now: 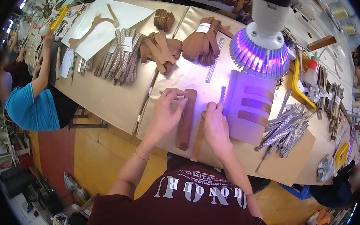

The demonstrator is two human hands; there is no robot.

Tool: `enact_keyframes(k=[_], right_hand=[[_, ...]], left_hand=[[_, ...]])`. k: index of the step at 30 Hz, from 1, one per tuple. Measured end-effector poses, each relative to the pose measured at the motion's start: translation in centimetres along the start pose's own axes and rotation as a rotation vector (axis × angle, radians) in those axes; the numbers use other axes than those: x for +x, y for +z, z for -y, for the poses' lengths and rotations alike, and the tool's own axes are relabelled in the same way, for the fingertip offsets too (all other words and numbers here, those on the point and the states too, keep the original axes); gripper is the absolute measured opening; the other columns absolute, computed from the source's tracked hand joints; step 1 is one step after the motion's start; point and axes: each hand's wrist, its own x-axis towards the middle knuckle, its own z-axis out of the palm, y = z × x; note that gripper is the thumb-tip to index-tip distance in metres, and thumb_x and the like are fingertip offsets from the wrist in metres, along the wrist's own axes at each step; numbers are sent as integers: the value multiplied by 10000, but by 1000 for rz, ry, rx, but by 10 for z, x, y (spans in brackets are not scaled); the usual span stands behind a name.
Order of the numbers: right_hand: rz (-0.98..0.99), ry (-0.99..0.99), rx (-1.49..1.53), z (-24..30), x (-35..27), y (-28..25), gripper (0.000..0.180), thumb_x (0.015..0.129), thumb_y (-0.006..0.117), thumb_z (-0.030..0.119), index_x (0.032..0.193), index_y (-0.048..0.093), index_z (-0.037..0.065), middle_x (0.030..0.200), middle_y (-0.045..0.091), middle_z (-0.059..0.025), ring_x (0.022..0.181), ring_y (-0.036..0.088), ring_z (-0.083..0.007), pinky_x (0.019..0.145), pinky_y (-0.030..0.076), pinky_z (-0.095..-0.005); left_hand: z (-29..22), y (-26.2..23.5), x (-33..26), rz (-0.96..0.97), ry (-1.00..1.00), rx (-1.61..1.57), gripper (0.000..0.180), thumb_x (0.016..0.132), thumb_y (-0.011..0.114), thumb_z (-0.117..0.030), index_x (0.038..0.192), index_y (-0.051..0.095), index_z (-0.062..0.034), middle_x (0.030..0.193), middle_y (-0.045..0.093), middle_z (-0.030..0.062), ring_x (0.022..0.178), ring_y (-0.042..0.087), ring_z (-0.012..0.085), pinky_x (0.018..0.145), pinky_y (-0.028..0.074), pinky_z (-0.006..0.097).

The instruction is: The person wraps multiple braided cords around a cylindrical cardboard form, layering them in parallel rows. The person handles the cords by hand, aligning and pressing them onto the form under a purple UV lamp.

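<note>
A stack of long brown strips [186,123] lies upright in the picture, in front of me. My left hand [166,113] is at its upper left edge, fingers bent, with thumb and forefinger slightly apart. To the right of the stack, my right hand [216,126] pinches the upper end of a single brown strip [198,143], which runs down toward the table's near edge. Just beyond the right fingertips shows a short piece of grey braided strip [223,94]; whether the fingers touch it I cannot tell.
A lamp [260,51] glowing violet hangs over a pale board [248,105] bearing 3 brown strips. Bundles of brown strips [202,42] and braided strips [123,55] lie at the back. More braided strips [286,129] are at right. A co-worker in blue [34,105] sits at left.
</note>
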Motion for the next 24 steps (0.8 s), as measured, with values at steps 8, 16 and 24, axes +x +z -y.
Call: enact_keyframes(k=[8,16,24], right_hand=[[-250,-189,124,-1,-15,-12,155,922,636,71,899,560,-62,843,590,-217,695,645,-348,600,514,-431],[-70,32,1144,11,-49,-89,116,925,690,81,938,634,-20,774,638,-15,653,584,-54,567,461,-195],[-41,-42,1307,1,-43,-85,181,941,696,186,950,644,13,802,644,-1,695,572,-52,637,469,-196]], left_hand=[[-20,7,-16,-6,102,-148,176,871,690,-84,1037,698,-25,991,671,94,814,648,192,717,494,321],[-72,14,-32,43,325,-286,160,824,724,37,983,713,25,957,682,115,842,679,188,726,540,290],[-88,14,-25,67,293,-312,129,849,717,-11,971,727,27,922,711,129,795,696,212,699,543,299]])
